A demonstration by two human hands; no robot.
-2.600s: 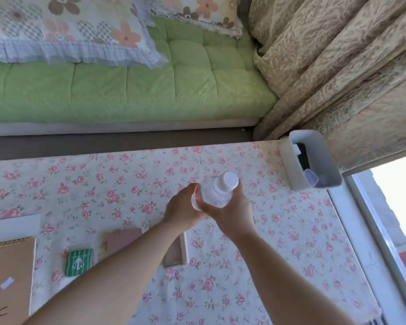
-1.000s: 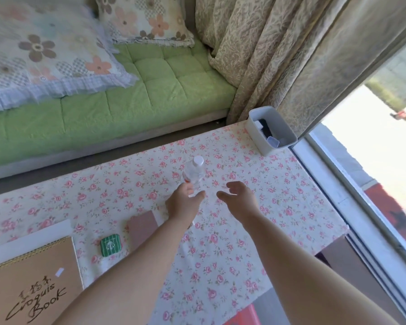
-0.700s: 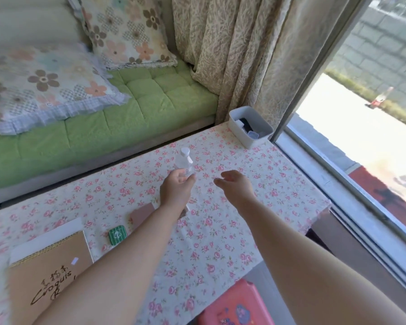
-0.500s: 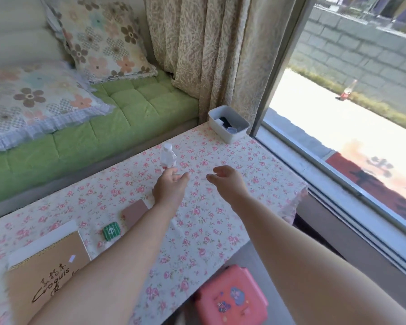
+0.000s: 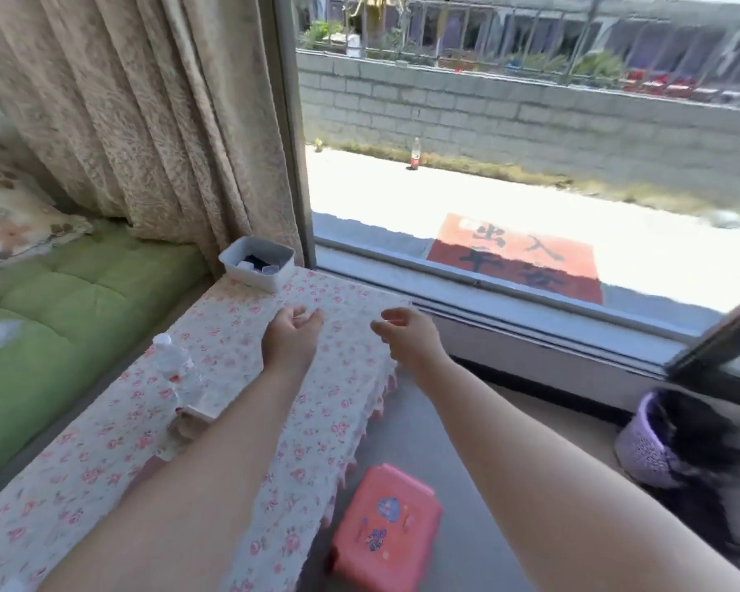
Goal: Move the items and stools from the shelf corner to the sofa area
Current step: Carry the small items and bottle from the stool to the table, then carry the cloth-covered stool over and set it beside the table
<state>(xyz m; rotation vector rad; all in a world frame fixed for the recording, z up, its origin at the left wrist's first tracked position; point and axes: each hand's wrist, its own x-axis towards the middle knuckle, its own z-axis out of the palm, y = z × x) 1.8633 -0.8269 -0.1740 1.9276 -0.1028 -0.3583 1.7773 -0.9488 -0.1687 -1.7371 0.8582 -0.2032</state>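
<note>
Found L hand (image 5: 291, 335) over floral tablecloth (image 5: 317, 420), fingers loosely curled, gripping nothing. Found R hand (image 5: 406, 335) level with it, just past table's window-side edge, fingers likewise slack and half-curled, empty; clear gap btwn the two hands. Located water bottle (image 5: 176, 369) (clear plastic, white cap) upright on cloth, left of L forearm, toward sofa-side edge, well apart from both hands. Noted small brownish box (image 5: 193, 416) just beside bottle base; too blurred to say whether touching. Noted white bin (image 5: 257, 262) at far table corner, against curtain (image 5: 146, 121), w/ dark and pale items inside, not identifiable. Located pink stool (image 5: 385, 527) on floor next to cloth's hanging fringe, below and btwn forearms, stickers on top face. Logged green sofa (image 5: 60, 314) along table's left side, flowered cushion (image 5: 9, 220) at its far end. Logged purple basket (image 5: 646, 442) on floor at right, near window frame, contents dark and blurred. Seen through glass: red mat (image 5: 518, 258) w/ black characters on pavement, block wall beyond.
</note>
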